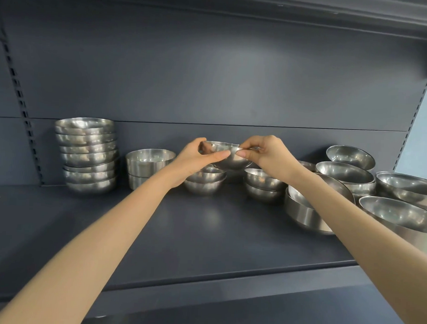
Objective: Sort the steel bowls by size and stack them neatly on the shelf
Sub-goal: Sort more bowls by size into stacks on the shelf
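Observation:
A small steel bowl (228, 157) is held in the air above the middle of the dark shelf (205, 224). My left hand (195, 156) grips its left rim and my right hand (268, 154) pinches its right rim. Just below it sits a short stack of small bowls (204, 181), and a second short stack (262, 185) stands to the right. A tall stack of several bowls (87, 155) stands at the far left, with a straight-sided pair (147, 164) beside it.
Larger bowls crowd the right side: a deep one (305, 211) holding a smaller bowl, stacked wide bowls (345, 173) behind, and big ones (399, 214) at the right edge. The shelf's back panel (210, 89) and slotted uprights (21, 101) bound the space.

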Available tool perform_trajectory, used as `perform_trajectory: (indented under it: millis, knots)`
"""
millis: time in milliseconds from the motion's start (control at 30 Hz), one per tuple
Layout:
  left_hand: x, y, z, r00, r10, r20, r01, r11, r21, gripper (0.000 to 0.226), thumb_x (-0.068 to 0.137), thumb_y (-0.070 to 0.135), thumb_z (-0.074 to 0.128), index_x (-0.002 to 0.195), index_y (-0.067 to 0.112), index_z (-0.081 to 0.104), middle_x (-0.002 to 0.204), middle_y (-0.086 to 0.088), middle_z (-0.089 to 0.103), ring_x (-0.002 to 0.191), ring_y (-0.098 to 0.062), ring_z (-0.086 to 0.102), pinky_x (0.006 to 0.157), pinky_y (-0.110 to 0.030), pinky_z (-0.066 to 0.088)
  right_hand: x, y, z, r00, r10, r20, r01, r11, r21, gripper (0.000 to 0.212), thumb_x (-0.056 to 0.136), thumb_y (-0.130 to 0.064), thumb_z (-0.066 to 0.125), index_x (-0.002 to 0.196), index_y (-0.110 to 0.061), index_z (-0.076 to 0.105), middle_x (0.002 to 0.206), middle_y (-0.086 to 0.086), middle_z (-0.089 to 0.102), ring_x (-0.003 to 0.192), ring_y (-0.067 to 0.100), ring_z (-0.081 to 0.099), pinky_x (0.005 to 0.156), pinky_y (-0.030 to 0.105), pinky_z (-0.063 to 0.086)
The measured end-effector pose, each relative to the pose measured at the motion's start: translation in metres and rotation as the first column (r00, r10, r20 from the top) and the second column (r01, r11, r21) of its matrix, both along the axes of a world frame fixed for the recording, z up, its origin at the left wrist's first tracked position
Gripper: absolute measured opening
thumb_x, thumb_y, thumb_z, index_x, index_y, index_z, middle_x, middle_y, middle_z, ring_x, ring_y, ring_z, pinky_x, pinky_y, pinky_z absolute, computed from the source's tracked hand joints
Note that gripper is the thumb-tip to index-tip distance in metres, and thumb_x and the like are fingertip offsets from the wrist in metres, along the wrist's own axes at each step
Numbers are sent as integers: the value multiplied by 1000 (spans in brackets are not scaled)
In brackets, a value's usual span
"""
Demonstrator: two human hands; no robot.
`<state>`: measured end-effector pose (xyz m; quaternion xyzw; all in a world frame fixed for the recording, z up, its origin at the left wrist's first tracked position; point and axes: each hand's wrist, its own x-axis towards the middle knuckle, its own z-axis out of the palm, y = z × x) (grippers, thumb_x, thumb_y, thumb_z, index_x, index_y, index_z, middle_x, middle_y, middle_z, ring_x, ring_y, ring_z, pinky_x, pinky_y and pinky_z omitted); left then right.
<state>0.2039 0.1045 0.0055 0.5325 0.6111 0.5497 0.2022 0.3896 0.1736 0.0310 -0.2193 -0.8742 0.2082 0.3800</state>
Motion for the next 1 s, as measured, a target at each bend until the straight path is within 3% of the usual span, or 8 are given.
perform_trajectory:
  millis: [133,200,300,467,600,733,867,1000]
  knots:
    - [-15,-5,-2,1000,14,23,-15,997,75,39,71,39,83,92,31,51,84,7,50,84,-9,51,91,-34,46,-10,2,1,995,66,-81,-73,993,-93,27,84,-24,72,109,-22,64,118,-7,59,119,12,52,104,33,42]
    - [-21,-9,-3,999,35,30,-38,994,102,48,69,42,84,105,28,54,86,9,53,91,-10,55,92,-34,46,-15,2,1,996,49,-73,-62,982,-180,62,83,-30,72,137,-21,44,145,-2,42,137,14,35,111,34,35]
    - [-24,-14,-2,996,79,38,-82,992,98,103,50,58,83,137,19,44,98,12,58,116,-15,56,104,-37,45,-20,6,-3,993,86,-78,-112,886,-449,94,83,-38,68,153,-13,9,156,6,25,140,19,31,111,35,34]
    - [-28,-16,0,995,95,1,-94,992,89,123,37,70,82,142,22,39,126,4,57,122,-17,55,108,-39,42,-26,17,-6,968,207,-140,-249,772,-585,127,48,-66,84,147,-5,30,142,8,48,128,17,50,106,34,43]
    - [-38,-19,3,988,69,-142,-70,998,-4,143,32,83,76,151,22,25,143,4,49,136,-12,40,115,-39,31,-32,26,-7,967,209,-148,-256,820,-512,122,41,-67,85,141,-13,41,130,3,59,121,16,56,105,36,44]
    - [-47,-17,9,952,66,-299,-80,996,-36,127,51,70,75,153,16,21,157,2,28,144,-15,27,117,-36,25,-38,31,-9,970,212,-121,-244,853,-461,91,55,-54,83,132,-17,51,120,-2,65,117,13,58,107,39,42]
    - [-58,-12,13,890,53,-453,-122,985,-123,82,70,56,76,137,21,46,139,5,51,132,-18,44,101,-29,39,-49,39,-15,981,188,-55,-193,868,-457,89,58,-49,82,133,-15,48,121,-2,64,117,12,58,105,34,43]
    - [-66,-7,13,796,5,-605,-189,952,-241,99,58,77,69,140,29,41,138,9,51,130,-20,43,109,-38,31,-58,46,-23,979,198,48,-154,875,-459,101,49,-62,84,133,-17,48,122,-4,64,115,10,59,104,33,44]
